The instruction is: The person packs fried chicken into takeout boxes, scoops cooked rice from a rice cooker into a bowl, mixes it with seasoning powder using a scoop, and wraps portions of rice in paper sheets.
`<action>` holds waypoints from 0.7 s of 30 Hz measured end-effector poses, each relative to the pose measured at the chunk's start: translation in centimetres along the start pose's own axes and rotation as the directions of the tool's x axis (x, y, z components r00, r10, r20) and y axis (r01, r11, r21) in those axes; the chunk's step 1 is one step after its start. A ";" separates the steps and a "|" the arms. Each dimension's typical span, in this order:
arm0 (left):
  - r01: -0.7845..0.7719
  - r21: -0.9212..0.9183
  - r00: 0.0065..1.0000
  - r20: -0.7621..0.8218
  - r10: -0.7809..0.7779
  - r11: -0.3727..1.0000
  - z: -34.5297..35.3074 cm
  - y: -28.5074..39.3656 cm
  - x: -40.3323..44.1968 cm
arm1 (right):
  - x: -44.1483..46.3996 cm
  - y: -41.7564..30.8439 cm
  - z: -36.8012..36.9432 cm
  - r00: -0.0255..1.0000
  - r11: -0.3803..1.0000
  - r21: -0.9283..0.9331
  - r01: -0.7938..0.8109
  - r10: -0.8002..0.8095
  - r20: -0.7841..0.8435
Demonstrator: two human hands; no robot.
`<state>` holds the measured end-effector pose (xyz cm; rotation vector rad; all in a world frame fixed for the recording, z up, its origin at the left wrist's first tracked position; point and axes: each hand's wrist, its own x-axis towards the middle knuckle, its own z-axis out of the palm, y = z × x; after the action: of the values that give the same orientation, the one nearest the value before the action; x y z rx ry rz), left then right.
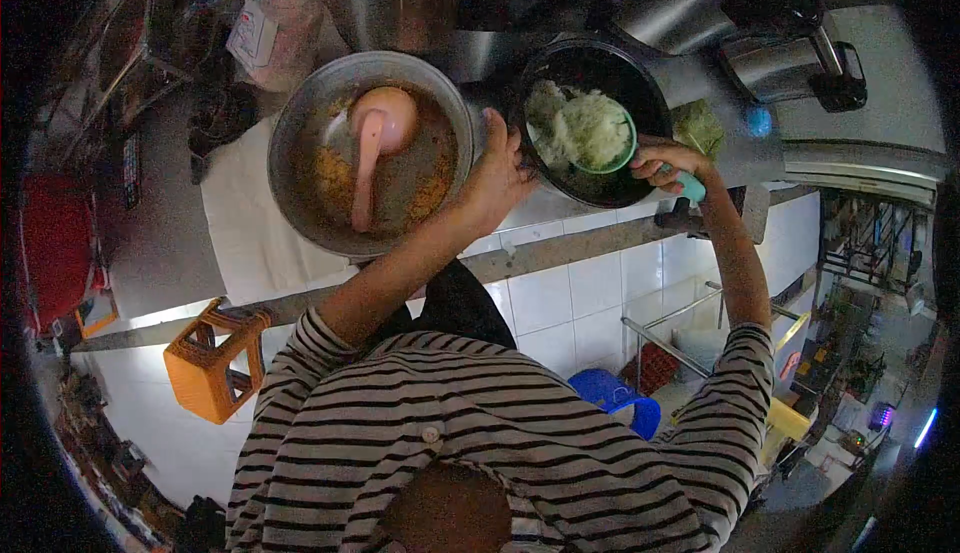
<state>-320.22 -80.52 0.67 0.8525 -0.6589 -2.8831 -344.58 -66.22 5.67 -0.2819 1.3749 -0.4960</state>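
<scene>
My right hand is closed around the turquoise handle of a ladle. The ladle's round bowl, its green rim showing, is heaped with white rice inside a black pot. More of the rice lies at the left inside this pot. At the pot's left edge, my left hand holds the rim, thumb pointing up; some fingertips are hard to see. Left of that hand stands a wide grey metal pan. A pink ladle rests in it among orange-yellow crumbs.
A pale cloth lies under the grey pan. Behind are a clear plastic container and steel vessels. A green packet sits right of the black pot. Below the counter are an orange stool and a blue bucket.
</scene>
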 end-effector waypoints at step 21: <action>0.114 0.939 0.696 0.157 0.700 -0.324 -31.6 16.4 -25.3 | 3.6 3.6 21.6 0.894 0.488 0.754 0.439 -0.154 -0.421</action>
<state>-282.97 -103.00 -3.56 1.0365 -2.6013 -0.6906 -322.38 -66.86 4.88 0.3900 1.2121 -1.5049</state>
